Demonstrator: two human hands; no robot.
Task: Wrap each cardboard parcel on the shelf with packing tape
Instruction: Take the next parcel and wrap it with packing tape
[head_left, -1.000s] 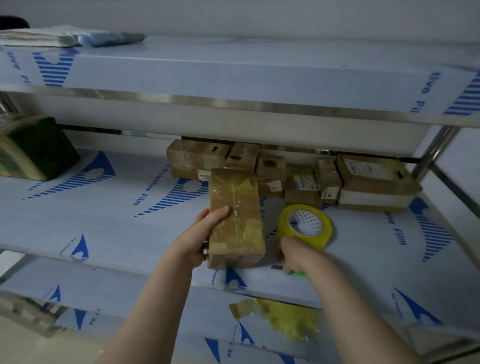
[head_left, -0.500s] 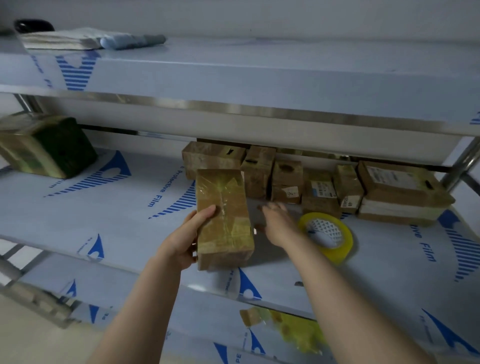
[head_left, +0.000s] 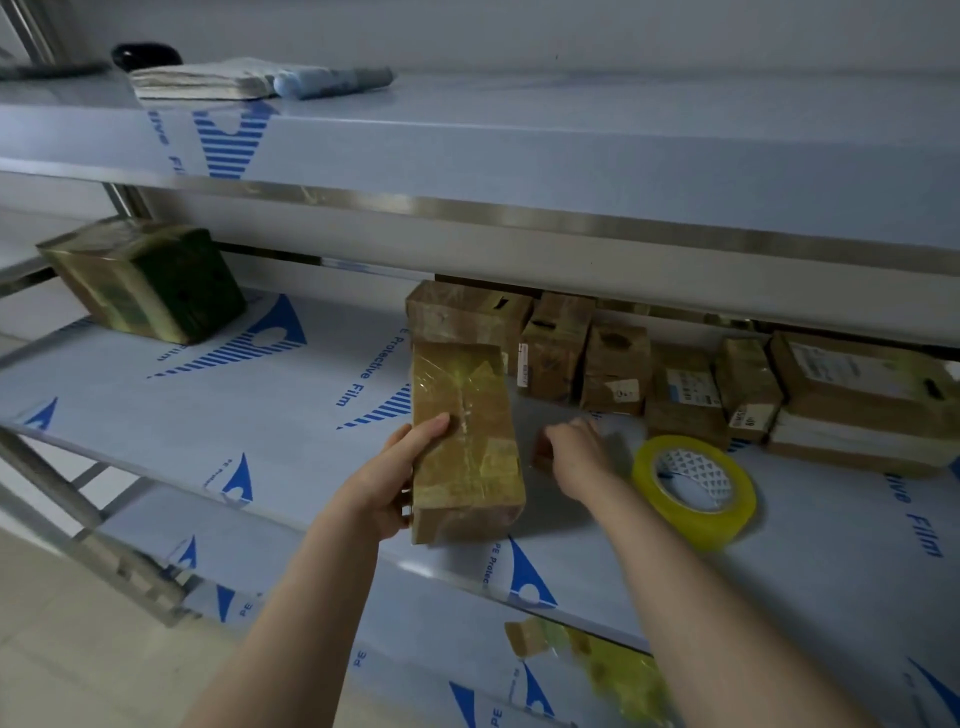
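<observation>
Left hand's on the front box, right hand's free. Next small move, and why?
Probably slide the held parcel left, toward the wrapped parcel at the left end of the shelf. It looks covered in glossy tape, the left hand grips its side, and the right hand hovers empty beside the tape roll lying flat. That clears room for one from the back row.

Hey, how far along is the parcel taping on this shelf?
Looks done: the held parcel shines with tape, and the big parcel at far left looks wrapped too. In hand: the left hand grips the held parcel; the right hand hovers beside it, empty, with the tape roll lying on the shelf. Left: the back row of parcels, whose wrapping I cannot judge.
</observation>
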